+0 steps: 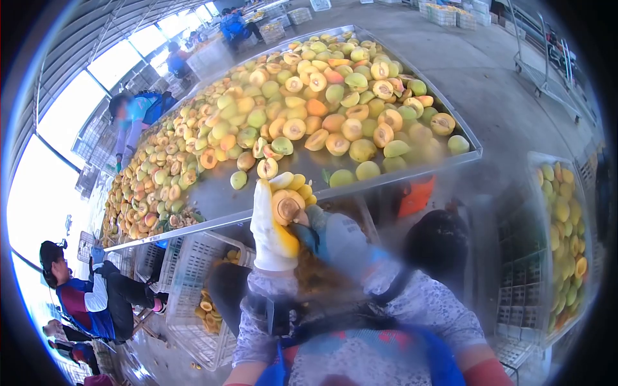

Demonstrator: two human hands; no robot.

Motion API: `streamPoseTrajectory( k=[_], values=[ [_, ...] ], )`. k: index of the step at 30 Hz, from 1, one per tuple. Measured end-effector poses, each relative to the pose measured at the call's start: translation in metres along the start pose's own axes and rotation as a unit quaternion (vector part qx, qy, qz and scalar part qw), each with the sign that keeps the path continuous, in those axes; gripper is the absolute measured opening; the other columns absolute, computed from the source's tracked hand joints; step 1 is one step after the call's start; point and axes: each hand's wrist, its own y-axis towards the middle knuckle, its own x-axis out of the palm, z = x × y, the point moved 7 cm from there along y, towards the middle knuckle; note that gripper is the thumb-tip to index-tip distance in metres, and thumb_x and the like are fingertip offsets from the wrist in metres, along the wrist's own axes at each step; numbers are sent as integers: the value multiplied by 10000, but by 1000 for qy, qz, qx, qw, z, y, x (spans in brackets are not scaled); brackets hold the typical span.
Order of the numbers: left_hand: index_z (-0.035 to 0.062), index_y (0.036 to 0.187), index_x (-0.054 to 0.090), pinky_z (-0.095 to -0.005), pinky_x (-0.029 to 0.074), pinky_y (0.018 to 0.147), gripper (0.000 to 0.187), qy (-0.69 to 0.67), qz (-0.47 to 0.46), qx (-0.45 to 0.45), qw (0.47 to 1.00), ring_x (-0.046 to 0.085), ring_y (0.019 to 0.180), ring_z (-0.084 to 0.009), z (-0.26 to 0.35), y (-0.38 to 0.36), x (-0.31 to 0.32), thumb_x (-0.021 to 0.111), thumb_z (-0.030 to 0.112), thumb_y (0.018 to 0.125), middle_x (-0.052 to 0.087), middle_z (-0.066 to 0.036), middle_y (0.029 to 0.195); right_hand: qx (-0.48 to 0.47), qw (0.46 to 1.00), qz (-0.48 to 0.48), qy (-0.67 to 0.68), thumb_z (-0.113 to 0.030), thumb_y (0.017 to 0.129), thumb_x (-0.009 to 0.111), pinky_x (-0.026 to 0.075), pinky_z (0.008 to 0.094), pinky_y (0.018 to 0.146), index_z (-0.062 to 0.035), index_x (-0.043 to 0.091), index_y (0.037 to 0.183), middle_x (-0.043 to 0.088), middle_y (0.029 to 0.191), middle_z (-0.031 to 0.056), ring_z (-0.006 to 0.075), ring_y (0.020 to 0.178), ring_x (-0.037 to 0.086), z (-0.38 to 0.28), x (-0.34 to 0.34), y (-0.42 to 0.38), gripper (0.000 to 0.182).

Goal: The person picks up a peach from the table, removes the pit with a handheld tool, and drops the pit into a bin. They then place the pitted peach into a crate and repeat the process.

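Note:
My left hand (275, 222), in a white glove with yellow-coated fingers, holds a halved peach (288, 207) with its cut face and brown pit side up. My right hand (322, 231), in a blurred grey-blue glove, is closed against the right edge of that half; what its fingers grip is hidden. Just beyond my left fingertips, another peach half (267, 168) lies on the metal table (222, 191). A large heap of peaches (257, 109), many cut in half, covers much of the tabletop.
Below the table edge stand white crates (190, 273), with peach halves (209, 312) in one. At right is a crate of peaches (562, 238). A seated person (84, 289) is at left, another (138, 116) leans at the table's far side. A metal cart (547, 83) stands back right.

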Motion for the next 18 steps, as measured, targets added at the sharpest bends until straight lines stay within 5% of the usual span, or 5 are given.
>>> streamPoseTrajectory(
  k=[10, 14, 17, 18],
  values=[
    [-45, 1052, 665, -351, 554, 688, 476, 89, -2, 29, 996, 682, 784, -265, 9, -11, -8, 544, 415, 1044, 708, -173, 906, 17, 995, -97, -25, -364, 1063, 527, 474, 489, 687, -65, 641, 1029, 654, 834, 203, 417, 763, 622, 6, 4, -7, 321],
    [-24, 1094, 625, -405, 577, 743, 498, 167, -72, 47, 982, 691, 826, -290, 18, -12, -11, 556, 465, 1035, 698, -172, 1000, 41, 990, -129, 27, -358, 1065, 522, 493, 483, 707, -69, 645, 1058, 674, 872, 215, 423, 799, 648, 9, 16, -9, 314],
    [-18, 1025, 634, -390, 564, 699, 486, 121, 0, 30, 992, 677, 755, -279, 15, -15, -8, 555, 461, 1035, 698, -169, 915, 12, 991, -118, 68, -453, 1046, 506, 543, 531, 700, -74, 645, 1135, 697, 882, 246, 487, 837, 655, 7, 21, -13, 414],
    [-22, 975, 650, -374, 553, 674, 494, 103, 22, 43, 994, 672, 719, -272, 14, -15, -5, 548, 458, 1037, 703, -169, 871, 20, 987, -106, 118, -417, 1056, 507, 532, 482, 705, -62, 657, 1116, 699, 874, 220, 417, 805, 655, 5, 21, -14, 390]
  ],
)
